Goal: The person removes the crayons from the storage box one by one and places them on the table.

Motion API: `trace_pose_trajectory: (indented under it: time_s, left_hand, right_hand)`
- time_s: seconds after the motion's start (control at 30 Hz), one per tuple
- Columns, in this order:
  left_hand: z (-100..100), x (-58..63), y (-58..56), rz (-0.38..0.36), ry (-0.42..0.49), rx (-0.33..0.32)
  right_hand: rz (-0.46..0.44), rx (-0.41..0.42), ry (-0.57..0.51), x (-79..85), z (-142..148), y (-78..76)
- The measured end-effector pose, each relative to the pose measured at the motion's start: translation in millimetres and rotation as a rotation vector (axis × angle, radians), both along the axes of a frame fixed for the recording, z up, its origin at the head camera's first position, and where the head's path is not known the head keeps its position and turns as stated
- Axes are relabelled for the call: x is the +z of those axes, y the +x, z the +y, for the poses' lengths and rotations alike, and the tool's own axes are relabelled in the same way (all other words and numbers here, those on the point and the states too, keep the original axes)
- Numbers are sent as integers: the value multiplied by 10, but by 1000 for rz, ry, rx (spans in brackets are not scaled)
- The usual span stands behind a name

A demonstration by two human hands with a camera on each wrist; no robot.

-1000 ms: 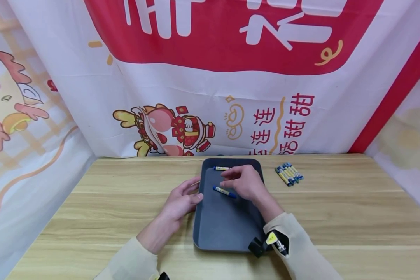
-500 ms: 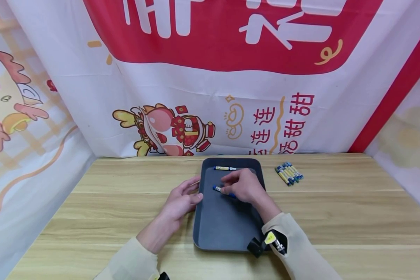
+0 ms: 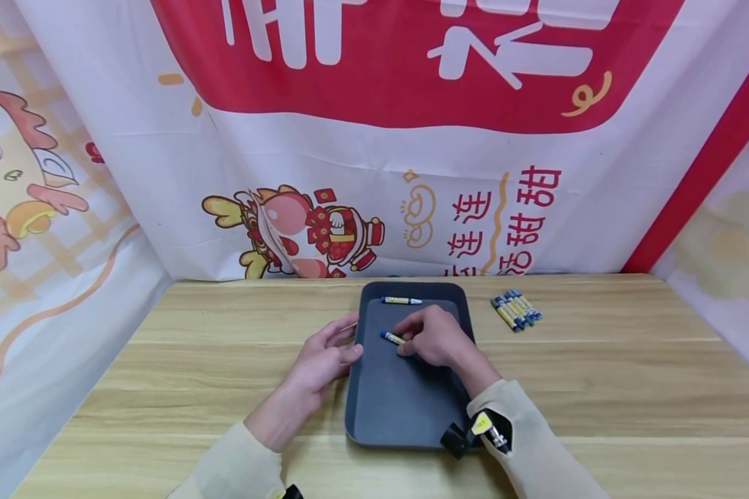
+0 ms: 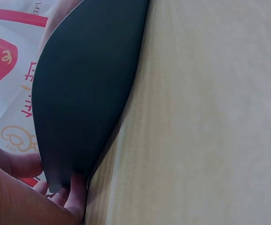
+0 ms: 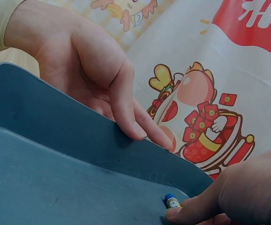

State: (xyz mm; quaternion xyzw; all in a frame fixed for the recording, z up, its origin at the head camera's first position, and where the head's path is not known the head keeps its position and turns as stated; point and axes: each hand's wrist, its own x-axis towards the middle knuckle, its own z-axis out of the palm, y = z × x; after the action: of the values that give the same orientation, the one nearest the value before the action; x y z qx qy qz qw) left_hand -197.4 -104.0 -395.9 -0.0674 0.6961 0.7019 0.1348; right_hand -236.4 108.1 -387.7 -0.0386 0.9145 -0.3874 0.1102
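The dark grey tray (image 3: pixel 387 409) lies lengthwise on the table. My left hand (image 3: pixel 324 353) grips its left rim, thumb over the top edge and fingers against the outer wall, as the left wrist view also shows. Inside the tray, the fingers and thumb of my right hand (image 3: pixel 433 337) pinch a blue-tipped crayon (image 3: pixel 391 337). Most of that crayon is hidden by the hand; its blue end (image 5: pixel 170 197) pokes out past the thumb in the right wrist view. Another crayon (image 3: pixel 401 301), with a yellow wrapper, lies crosswise near the tray's far end.
To the right of the tray, several crayons (image 3: pixel 515 310) with yellow wrappers lie side by side on the wooden table (image 3: pixel 599 388). A printed cloth (image 3: pixel 324 152) hangs along the table's back edge. A black camera mount sits on my right wrist.
My right hand has come down onto the nearer crayon, and its fingers have closed round it. The far crayon, partly covered before, now shows whole. My left hand has stayed on the rim.
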Motion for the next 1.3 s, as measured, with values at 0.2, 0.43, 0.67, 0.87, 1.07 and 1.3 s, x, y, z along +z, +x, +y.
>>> trace_pose_trajectory:
  time_s: [0.2,0.43,0.67,0.87,1.07,1.3]
  left_hand:
    - [2,2,-12,-19,-12,3]
    - [-2,-13,-17,-41,-18,13]
    - [-6,-22,-19,-34,-22,10]
    - [-1,-16,-21,-33,-20,9]
    - [4,-6,-18,-25,-13,9]
    - [-2,3,-9,-19,-4,7]
  right_hand:
    - [-6,9,20,-4,-9,7]
    - [7,9,2,-6,3,17]
    - [36,-25,-27,28,17,18]
    - [69,-50,-56,95,41,23]
    - [82,-75,-80,139,106,-6]
    - [114,-71,-135,172,219,-46]
